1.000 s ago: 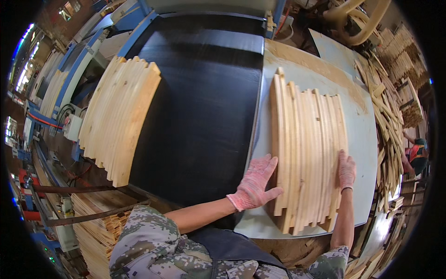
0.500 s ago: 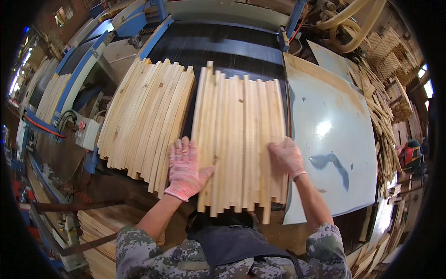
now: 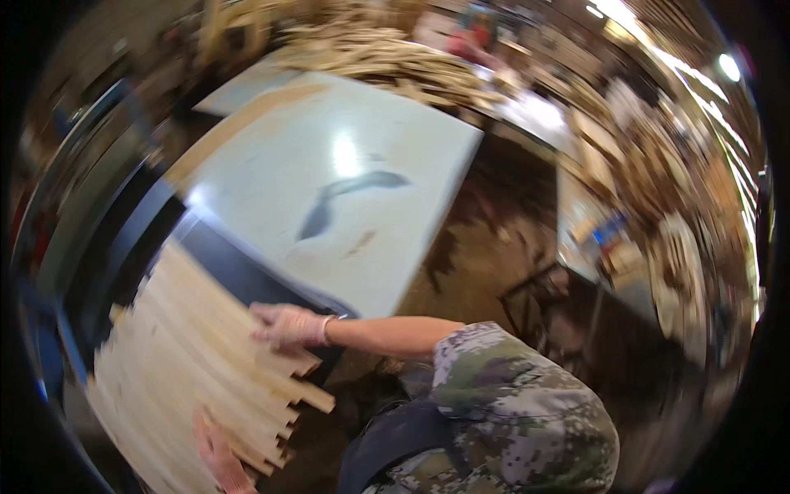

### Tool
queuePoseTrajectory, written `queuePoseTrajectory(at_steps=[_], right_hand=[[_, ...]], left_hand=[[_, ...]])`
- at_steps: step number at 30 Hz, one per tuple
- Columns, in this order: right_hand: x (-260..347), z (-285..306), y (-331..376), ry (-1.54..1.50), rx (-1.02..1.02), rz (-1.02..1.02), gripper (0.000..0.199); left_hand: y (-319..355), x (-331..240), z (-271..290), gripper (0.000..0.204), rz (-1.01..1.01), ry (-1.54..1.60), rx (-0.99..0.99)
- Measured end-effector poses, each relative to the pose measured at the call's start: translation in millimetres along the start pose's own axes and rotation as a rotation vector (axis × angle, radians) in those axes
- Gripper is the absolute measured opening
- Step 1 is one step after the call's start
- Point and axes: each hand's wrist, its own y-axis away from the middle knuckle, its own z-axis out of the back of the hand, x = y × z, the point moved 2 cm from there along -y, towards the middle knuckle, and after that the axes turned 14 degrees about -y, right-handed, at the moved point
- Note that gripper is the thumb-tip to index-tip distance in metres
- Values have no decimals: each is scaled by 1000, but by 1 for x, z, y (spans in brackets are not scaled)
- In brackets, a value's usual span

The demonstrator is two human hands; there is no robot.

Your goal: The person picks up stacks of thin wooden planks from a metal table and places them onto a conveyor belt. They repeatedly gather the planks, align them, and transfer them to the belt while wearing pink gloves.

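A batch of pale wooden strips (image 3: 177, 329) lies side by side on a dark belt, its near ends uneven. My right hand (image 3: 290, 326), in a pinkish knit glove, rests at the right edge of these strips with its fingers stretched over the wood. Lower down, my left hand (image 3: 218, 454), gloved alike, lies on the strips near their close ends, fingers extended. Part of that hand and its forearm fall outside the picture. Motion blurs both hands somewhat, and neither is seen wrapped round a strip.
A light blue-grey board (image 3: 387, 222) with a dark smear lies right of the belt (image 3: 239, 263). Beyond it is a heap of thin wood strips (image 3: 378, 62). More wood pieces (image 3: 658, 181) are piled at the far right. Blue machine frame parts (image 3: 70, 337) stand at the left.
The view has swung to the right, so the board now fills the middle. The strips and both hands appear further left and lower. The right hand remains at the strips' right edge.
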Motion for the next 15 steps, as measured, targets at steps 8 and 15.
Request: queuePoseTrajectory(at_steps=[8, 15], right_hand=[[-88, 130, 227, -34, 349, 71, 39], [-170, 308, 477, -356, -584, -293, 69]], left_hand=[[52, -129, -226, 64, -143, 209, 667], [101, -195, -495, 58, -118, -99, 1210]])
